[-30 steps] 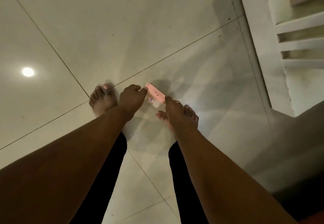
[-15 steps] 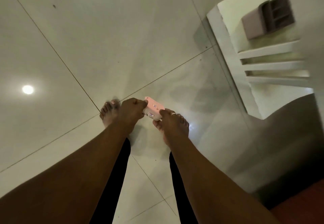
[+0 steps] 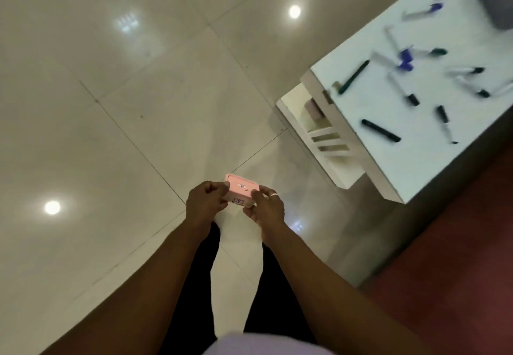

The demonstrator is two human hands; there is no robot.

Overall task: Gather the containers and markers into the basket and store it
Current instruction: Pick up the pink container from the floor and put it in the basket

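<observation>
A small pink container (image 3: 241, 190) with label stickers is held above the tiled floor, gripped from both sides. My left hand (image 3: 205, 204) closes on its left end and my right hand (image 3: 266, 208), with a ring, closes on its right end. Several markers (image 3: 381, 130) with black, green and blue caps lie scattered on the white table (image 3: 433, 160) at the upper right. A blurred grey rounded object (image 3: 497, 2), possibly the basket, sits at the table's far corner.
Glossy pale floor tiles (image 3: 125, 91) fill the left and centre. A white shelf unit (image 3: 327, 138) under the table holds a pinkish box (image 3: 313, 109). A dark red floor area (image 3: 458, 257) lies at the right.
I have risen from bending near the floor; both hands lifted the pink container up and toward me. The view swung so the table top with markers came into sight.
</observation>
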